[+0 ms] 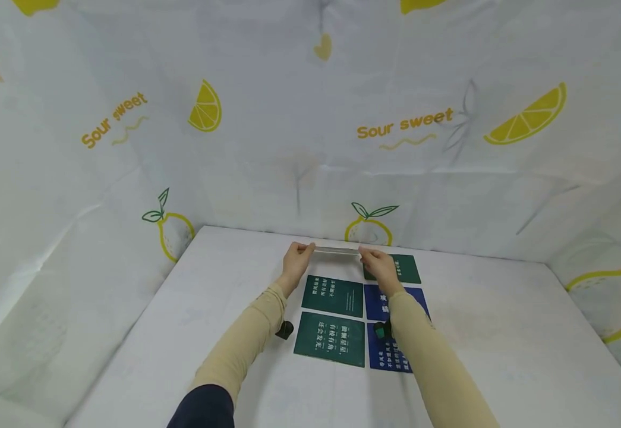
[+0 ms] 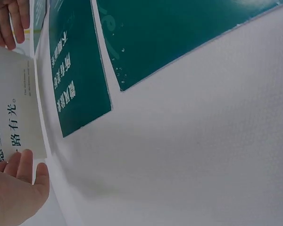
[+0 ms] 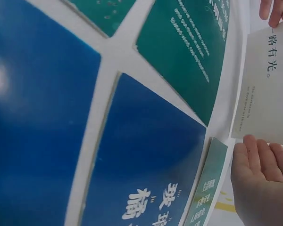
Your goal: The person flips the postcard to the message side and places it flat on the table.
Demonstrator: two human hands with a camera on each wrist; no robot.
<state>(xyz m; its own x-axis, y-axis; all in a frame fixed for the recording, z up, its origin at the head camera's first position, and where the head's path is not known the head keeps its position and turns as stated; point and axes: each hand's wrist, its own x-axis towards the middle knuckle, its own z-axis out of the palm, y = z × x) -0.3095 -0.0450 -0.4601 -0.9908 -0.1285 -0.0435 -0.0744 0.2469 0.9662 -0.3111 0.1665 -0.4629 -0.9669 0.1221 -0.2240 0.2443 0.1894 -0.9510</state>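
The pale card (image 3: 259, 103) is held tilted above the far part of the table (image 1: 503, 321), the left hand (image 1: 295, 263) and right hand (image 1: 381, 268) pinching opposite ends. It should be light, smooth and fairly stiff, yet could crease if squeezed inward; those ends look the best hold. Nearer the person lie green cards (image 1: 333, 336) and blue cards (image 1: 375, 302).

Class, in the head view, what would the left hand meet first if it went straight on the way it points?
Together with the pale card it grips, the left hand would probably meet the lemon-print backdrop first, though depth is hard to judge.
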